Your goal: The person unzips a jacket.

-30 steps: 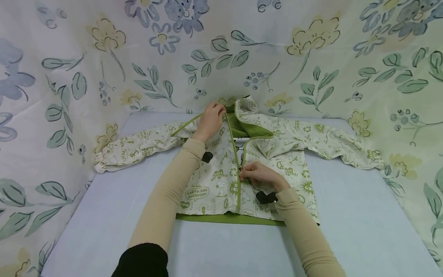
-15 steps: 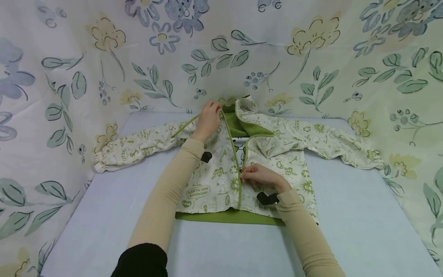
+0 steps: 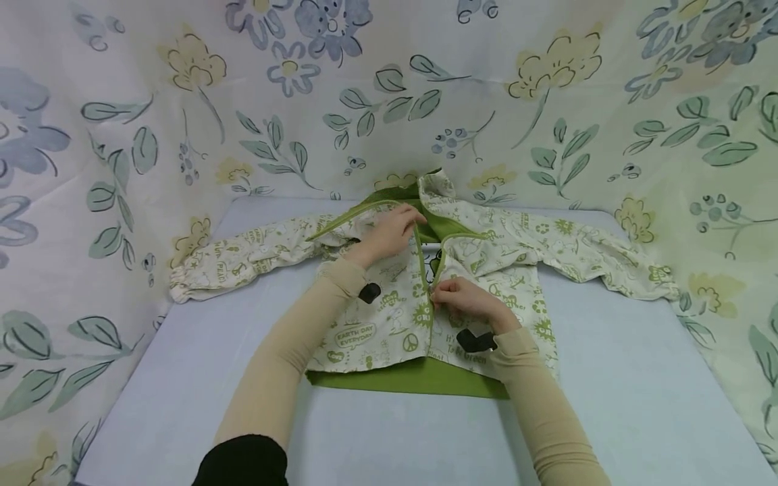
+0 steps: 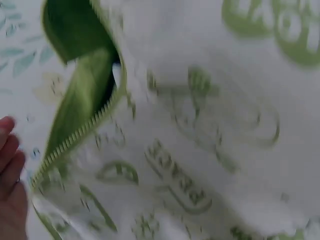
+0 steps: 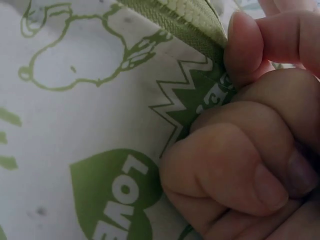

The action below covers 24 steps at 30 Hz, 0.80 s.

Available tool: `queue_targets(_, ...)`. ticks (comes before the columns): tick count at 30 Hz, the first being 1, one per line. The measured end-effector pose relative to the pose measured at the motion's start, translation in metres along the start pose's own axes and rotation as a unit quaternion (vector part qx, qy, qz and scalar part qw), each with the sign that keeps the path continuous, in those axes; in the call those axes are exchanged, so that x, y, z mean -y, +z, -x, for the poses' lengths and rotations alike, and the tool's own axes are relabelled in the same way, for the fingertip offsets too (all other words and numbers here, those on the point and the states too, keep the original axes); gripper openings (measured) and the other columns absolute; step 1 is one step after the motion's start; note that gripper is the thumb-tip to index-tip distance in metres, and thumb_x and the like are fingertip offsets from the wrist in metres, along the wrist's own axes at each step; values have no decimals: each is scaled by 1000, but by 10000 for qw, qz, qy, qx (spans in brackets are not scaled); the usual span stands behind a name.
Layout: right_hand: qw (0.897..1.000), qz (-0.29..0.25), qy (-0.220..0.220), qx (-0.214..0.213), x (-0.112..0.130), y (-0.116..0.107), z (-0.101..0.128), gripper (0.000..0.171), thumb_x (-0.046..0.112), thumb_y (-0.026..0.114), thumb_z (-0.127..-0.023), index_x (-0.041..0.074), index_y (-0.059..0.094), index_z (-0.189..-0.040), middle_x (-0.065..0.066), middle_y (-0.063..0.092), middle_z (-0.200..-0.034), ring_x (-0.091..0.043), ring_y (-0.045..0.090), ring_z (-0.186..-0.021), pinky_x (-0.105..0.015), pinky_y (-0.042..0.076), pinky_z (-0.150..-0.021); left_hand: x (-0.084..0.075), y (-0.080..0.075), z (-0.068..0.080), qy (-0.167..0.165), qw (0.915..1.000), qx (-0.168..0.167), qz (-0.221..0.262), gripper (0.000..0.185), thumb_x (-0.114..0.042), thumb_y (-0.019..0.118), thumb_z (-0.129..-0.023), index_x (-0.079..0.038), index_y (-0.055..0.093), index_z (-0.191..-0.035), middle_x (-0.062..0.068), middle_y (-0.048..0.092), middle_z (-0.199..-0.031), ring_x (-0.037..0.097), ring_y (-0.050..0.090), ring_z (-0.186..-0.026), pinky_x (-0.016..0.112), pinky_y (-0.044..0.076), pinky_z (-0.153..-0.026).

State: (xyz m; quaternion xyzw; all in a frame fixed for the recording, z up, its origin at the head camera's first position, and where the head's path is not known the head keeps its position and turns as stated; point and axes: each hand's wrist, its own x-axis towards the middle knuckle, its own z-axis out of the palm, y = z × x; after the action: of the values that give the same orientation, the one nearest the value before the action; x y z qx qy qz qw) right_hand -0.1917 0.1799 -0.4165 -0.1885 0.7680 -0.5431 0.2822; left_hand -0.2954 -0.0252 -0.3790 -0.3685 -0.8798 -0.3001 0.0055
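Note:
A white jacket with green cartoon prints and green lining lies front up, sleeves spread. Its front zipper is joined low down and parted above, showing lining. My right hand pinches the zipper pull between thumb and index finger; the fingertips hide most of the pull. In the right wrist view the other fingers are curled against the printed cloth. My left hand hovers over the upper left front panel, near the zipper edge. Its fingers look loose and apart from the cloth in the left wrist view.
The jacket rests on a pale table. A floral curtain stands behind it and at both sides. The left sleeve and right sleeve reach toward the table's sides. The collar lies close to the curtain.
My left hand has let go of the upper zipper edge and shifted right and down; that collar side now falls outward. My right hand has slid slightly up with the zipper pull.

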Motion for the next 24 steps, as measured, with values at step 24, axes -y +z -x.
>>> queue_targets(24, 9986, -188, -31, -484, -12, -9, -6, 33, 22, 48, -98, -8, 59, -89, 1, 33, -47, -12, 27, -40, -27, 30, -43, -6, 26, 17, 937, 9791, 1794, 219, 13, -14, 47, -98, -10, 59, -97, 1, 52, -98, 13, 47, -83, 25, 41, -72)
